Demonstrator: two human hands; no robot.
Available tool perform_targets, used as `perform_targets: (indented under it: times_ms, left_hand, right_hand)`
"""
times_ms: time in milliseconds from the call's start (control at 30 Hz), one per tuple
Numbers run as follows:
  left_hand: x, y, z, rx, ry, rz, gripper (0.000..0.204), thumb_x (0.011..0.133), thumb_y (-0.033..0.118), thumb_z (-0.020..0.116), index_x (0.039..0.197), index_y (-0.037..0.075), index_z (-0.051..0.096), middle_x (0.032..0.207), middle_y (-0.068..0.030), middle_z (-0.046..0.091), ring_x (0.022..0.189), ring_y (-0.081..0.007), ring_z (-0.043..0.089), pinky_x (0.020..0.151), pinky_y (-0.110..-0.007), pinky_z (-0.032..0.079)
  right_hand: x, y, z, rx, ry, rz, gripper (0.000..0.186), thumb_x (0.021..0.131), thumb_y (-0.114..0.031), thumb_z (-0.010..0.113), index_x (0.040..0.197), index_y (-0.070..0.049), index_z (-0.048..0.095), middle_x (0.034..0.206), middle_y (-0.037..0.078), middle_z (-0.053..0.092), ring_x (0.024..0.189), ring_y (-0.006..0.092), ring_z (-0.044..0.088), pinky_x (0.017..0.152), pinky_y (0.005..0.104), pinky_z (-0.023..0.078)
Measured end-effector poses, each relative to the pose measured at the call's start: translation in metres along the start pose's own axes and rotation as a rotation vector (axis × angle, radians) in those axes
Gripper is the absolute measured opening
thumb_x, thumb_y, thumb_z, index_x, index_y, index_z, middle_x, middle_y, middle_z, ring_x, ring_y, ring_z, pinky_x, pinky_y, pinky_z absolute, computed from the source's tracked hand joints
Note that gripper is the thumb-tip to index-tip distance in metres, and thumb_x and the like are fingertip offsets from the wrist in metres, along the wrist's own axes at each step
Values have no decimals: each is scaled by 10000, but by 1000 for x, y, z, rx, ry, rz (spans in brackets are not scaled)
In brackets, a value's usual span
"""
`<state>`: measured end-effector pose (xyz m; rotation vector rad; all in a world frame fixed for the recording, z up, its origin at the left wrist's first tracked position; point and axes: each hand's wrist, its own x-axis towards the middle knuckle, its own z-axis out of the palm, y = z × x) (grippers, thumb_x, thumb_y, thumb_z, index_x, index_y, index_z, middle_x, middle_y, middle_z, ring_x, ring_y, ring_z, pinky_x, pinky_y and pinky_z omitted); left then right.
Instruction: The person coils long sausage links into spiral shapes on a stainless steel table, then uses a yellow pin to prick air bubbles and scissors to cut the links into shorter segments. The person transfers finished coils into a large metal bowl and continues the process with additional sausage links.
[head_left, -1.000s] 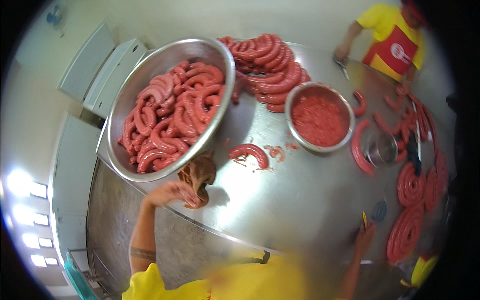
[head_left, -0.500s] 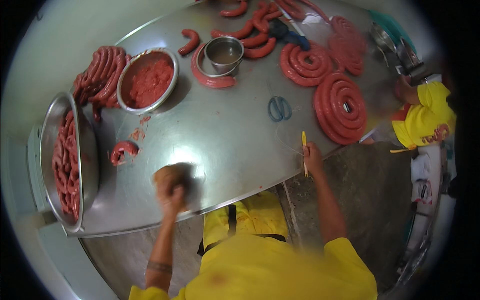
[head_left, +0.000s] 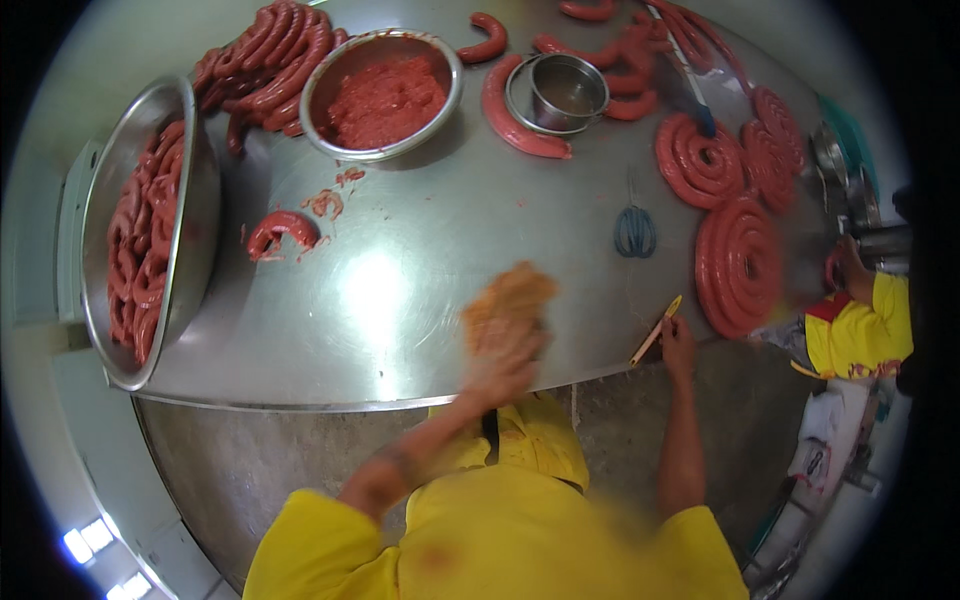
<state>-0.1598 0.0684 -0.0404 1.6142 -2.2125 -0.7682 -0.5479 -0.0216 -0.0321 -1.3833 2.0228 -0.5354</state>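
Note:
My left hand (head_left: 503,358) presses an orange-brown cloth (head_left: 510,297) against the steel table near its front edge, blurred by motion. At the right, my right hand (head_left: 678,347) grips a slim yellow tool (head_left: 656,331) with a pale middle, at the table's front edge; its exact kind is unclear. Beyond that hand, blue-handled scissors (head_left: 635,232) lie flat on the metal. A large sausage coil (head_left: 740,265) sits to the right of them. Away to the left of the cloth rests a short curved sausage piece (head_left: 283,234) with meat scraps (head_left: 325,204) beside it.
A deep steel basin (head_left: 200,240) of sausages stands at the left edge. Farther back are a bowl (head_left: 452,80) of ground meat, a sausage pile (head_left: 270,60) and a small steel pot (head_left: 570,92). More coils (head_left: 700,160) lie right. A person in yellow (head_left: 860,325) works at far right.
My left hand has swept the cloth rightward along the table. The yellow tool in my right hand has tilted from upright to slanting. The whole view has shifted.

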Motion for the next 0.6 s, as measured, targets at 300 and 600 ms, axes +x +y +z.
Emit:
perform_targets:
  times_ms: [300, 600]
  left_hand:
    - [-265, -333, -200, 819, 450, -428, 478, 972, 343, 531, 1397, 126, 554, 1544, -188, 410, 1468, -399, 294, 1225, -566, 135]
    - [-61, -363, -217, -198, 373, -641, 409, 874, 159, 682, 1264, 38, 650, 1280, -176, 640, 1329, -324, 522, 1103, -502, 423]
  right_hand:
    - [51, -13, 36, -99, 166, -147, 311, 929, -301, 703, 941, -19, 575, 745, 116, 635, 681, 233, 631, 646, 382, 496]
    - [128, -71, 57, -135, 308, -25, 276, 927, -326, 667, 983, -68, 587, 890, 172, 705, 855, 357, 694, 777, 482, 519]
